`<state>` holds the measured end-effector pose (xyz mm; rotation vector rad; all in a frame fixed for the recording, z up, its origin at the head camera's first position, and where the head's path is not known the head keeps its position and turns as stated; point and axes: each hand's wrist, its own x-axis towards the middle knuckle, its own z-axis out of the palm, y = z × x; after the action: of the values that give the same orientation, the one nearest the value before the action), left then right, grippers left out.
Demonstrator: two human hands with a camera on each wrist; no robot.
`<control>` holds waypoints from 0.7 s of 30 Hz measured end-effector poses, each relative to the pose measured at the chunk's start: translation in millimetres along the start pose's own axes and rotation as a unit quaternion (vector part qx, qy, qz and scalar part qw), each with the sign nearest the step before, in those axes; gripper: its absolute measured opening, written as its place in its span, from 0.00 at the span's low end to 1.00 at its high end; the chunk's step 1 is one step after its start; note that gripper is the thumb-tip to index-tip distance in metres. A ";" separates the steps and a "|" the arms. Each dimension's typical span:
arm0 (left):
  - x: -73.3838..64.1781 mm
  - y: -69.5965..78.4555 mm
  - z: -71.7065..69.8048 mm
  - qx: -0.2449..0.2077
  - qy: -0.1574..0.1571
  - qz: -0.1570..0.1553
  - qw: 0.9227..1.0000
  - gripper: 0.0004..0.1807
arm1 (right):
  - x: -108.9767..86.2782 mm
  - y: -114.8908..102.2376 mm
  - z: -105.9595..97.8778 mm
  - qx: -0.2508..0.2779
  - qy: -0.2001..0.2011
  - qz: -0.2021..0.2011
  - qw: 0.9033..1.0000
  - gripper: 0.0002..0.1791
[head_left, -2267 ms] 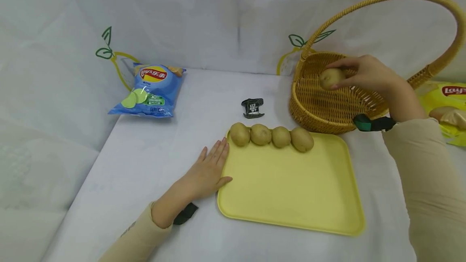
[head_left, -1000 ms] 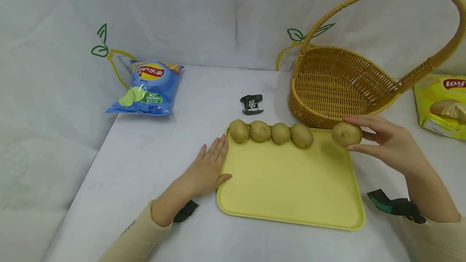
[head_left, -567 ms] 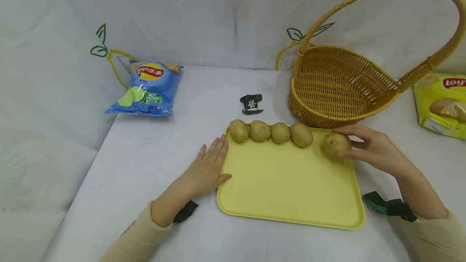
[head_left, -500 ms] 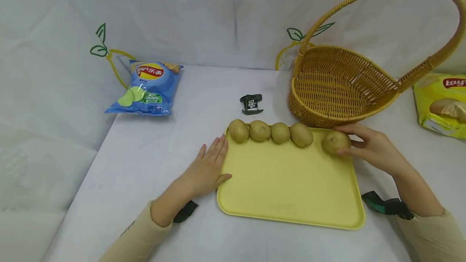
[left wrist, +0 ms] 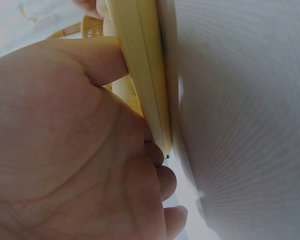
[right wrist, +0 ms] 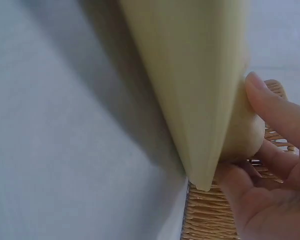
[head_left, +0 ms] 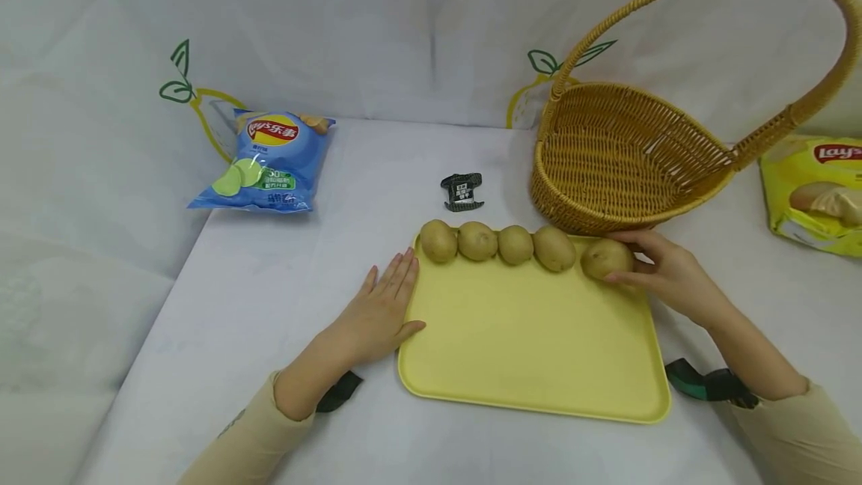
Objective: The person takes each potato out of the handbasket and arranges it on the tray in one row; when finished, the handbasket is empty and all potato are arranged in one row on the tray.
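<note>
In the head view a yellow tray (head_left: 532, 343) lies on the white table. Along its far edge several potatoes (head_left: 515, 244) form a row. At the right end of that row my right hand (head_left: 667, 272) holds another potato (head_left: 601, 259) between thumb and fingers, a small gap from its neighbour. The right wrist view shows the thumb over this potato (right wrist: 244, 132), close to the tray's rim (right wrist: 197, 100). My left hand (head_left: 380, 313) rests with extended fingers along the tray's left side. In the left wrist view, its thumb (left wrist: 102, 57) touches the tray's edge (left wrist: 145, 70).
Behind the tray's right corner stands a wicker basket (head_left: 599, 163) with a tall arched handle. A blue chip bag (head_left: 269, 163) leans at the back left, and a yellow chip bag (head_left: 818, 197) lies at the right. A small black packet (head_left: 462, 191) sits beyond the potatoes.
My right hand brought the potato out of the basket, lowered it to the tray's far right corner and slid it left toward the row. The left hand stayed at the tray's side.
</note>
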<state>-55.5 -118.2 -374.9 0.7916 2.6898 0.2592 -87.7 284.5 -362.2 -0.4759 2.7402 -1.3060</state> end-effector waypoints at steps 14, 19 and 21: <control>-3.1 -1.8 1.7 0.004 0.000 -0.006 1.000 0.45 | 8.5 0.2 -0.3 -0.027 -0.003 0.061 0.998 0.27; -2.0 -1.3 2.6 0.001 0.003 -0.001 1.000 0.45 | 4.3 -2.3 -6.4 -0.061 -0.005 0.099 0.993 0.30; -1.5 -1.5 2.3 -0.004 0.000 0.004 1.000 0.45 | 1.1 -1.2 -9.6 -0.039 -0.006 0.103 0.994 0.29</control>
<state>-54.2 -120.1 -377.1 0.8013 2.6845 0.2733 -90.3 290.6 -355.1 -0.1974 2.7499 -1.1467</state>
